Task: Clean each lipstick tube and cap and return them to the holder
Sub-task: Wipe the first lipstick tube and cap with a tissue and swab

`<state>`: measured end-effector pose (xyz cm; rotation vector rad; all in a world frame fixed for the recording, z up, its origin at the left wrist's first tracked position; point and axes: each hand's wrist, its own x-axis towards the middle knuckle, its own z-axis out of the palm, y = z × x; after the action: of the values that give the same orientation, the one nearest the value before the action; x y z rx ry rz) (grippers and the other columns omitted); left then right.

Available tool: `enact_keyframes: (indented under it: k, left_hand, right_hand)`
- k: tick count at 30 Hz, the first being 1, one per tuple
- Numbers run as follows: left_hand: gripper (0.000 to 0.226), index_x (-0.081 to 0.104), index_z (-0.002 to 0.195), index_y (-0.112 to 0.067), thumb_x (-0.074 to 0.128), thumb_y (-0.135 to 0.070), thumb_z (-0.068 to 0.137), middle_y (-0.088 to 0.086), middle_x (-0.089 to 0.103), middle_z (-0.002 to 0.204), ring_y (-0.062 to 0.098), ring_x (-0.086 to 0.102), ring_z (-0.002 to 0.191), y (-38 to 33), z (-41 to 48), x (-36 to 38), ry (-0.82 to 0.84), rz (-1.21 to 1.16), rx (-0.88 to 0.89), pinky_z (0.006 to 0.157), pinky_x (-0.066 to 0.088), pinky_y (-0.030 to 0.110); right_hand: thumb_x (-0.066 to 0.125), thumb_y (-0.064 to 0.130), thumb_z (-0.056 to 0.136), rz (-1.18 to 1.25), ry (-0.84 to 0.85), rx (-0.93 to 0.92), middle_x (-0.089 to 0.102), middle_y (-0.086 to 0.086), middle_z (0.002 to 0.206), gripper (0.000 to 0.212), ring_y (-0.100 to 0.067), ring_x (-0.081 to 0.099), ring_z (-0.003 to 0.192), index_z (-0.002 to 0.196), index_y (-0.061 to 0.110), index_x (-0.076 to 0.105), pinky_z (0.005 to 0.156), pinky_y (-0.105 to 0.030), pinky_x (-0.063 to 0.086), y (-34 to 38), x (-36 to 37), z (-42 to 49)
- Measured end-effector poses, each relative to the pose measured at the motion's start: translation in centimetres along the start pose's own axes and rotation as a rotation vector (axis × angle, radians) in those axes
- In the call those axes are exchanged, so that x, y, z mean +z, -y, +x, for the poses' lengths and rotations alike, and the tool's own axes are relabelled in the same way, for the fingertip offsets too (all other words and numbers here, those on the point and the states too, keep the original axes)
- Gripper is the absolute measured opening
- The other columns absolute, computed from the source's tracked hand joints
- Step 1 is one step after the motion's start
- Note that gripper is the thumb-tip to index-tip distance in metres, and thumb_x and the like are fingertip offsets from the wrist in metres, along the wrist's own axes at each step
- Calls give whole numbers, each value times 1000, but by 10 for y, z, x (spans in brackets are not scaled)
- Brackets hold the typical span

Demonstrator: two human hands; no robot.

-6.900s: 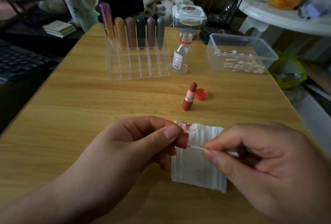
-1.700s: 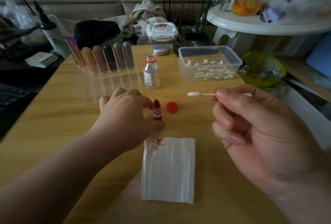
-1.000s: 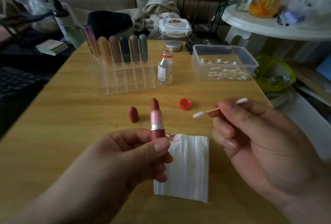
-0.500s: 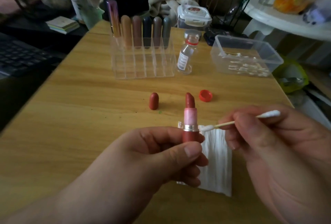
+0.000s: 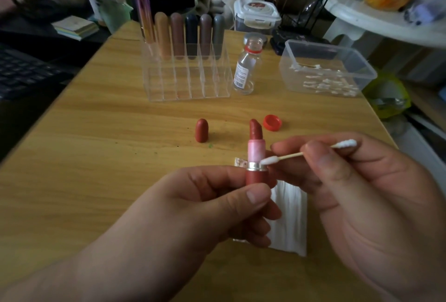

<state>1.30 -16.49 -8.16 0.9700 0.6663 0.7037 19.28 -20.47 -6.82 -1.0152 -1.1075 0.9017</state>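
Over the wooden table, close to the near edge, we see the left hand holding an open lipstick upright, thumb and curled fingers pinched round its dark red base. Above the fingers the tube shows a silver band, then a pale pink inner sleeve with a faint smeared look, and on top the brown-red stick, wound out and cut at a slant.

The right hand pinches the thin stick of a cotton swab between thumb and forefinger, the other fingers curled under. We see one white tip touching the right side of the pink sleeve, just above the silver band; the other tip pokes out past the knuckles.

Beneath both hands lies a folded white tissue, with a reddish stain at its far left corner. Beyond it the rounded dark red cap stands on the table by itself, well apart from the tube. A small red bottle lid lies to its right.

Farther back we find the clear holder, with six capped tubes in its back row. Just beside the holder stands an open little bottle, and to the right a clear plastic box of swabs.
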Motion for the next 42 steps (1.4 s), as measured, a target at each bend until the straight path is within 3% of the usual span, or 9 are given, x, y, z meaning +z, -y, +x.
enact_keyframes:
  k: [8, 17, 27, 31, 34, 37, 39, 42]
  left_hand:
    - [26, 79, 88, -9, 77, -29, 72, 16, 74, 84, 24, 68, 70, 1, -1, -1, -3, 12, -13, 70, 55, 34]
    - [35, 79, 87, -21, 80, -45, 61, 9, 77, 84, 26, 73, 73, 0, -3, -2, -157, 258, 17, 76, 57, 42]
    - [22, 79, 91, -8, 80, -21, 73, 16, 75, 88, 22, 68, 70, 0, -1, -3, -36, 51, 16, 69, 56, 33]
    - [26, 77, 97, -3, 64, -17, 79, 18, 73, 88, 20, 65, 69, 1, 1, 1, 34, -68, -6, 66, 55, 28]
    - [26, 78, 101, -6, 65, -14, 79, 17, 73, 88, 17, 62, 67, 0, 0, 2, 27, -62, -19, 61, 52, 26]
    - [31, 80, 99, -15, 81, -26, 70, 17, 73, 87, 18, 58, 66, 1, 0, 0, -31, 109, -24, 63, 46, 31]
    - [39, 80, 97, -21, 82, -40, 62, 13, 69, 76, 21, 56, 65, 1, -1, -2, -75, 191, -26, 68, 43, 38]
    - [41, 80, 93, -23, 86, -44, 58, 7, 66, 68, 23, 58, 64, -1, -1, -2, -91, 244, -31, 70, 47, 39]
  right_hand:
    - [65, 17, 88, -58, 21, -37, 75, -16, 97, 7, -39, 73, 88, 88, 14, 71, 83, -52, 57, 0, -1, -2]
    - [65, 17, 88, -197, 5, -78, 77, -8, 93, 10, -31, 75, 85, 90, 10, 72, 80, -48, 59, -2, 3, -6]
    - [66, 19, 88, -80, 3, -53, 75, -16, 93, 8, -39, 73, 87, 86, 15, 72, 82, -56, 57, -4, -3, -1]
    - [67, 20, 86, -46, 14, -35, 75, -17, 93, 9, -39, 73, 87, 85, 15, 74, 85, -55, 56, -3, -2, 0]
    - [65, 18, 88, -32, 32, -23, 75, -17, 94, 10, -40, 72, 92, 87, 11, 72, 88, -53, 55, -3, -3, -1]
    - [66, 17, 87, -48, 36, -33, 75, -16, 94, 8, -39, 72, 93, 88, 12, 72, 89, -52, 55, -4, -3, -3]
    - [67, 19, 86, -75, 30, -41, 75, -16, 95, 9, -38, 72, 93, 88, 12, 71, 88, -53, 56, -5, -2, -5]
    - [67, 21, 86, -117, 24, -50, 75, -14, 95, 9, -36, 73, 92, 88, 13, 72, 87, -54, 56, -5, -1, -6]
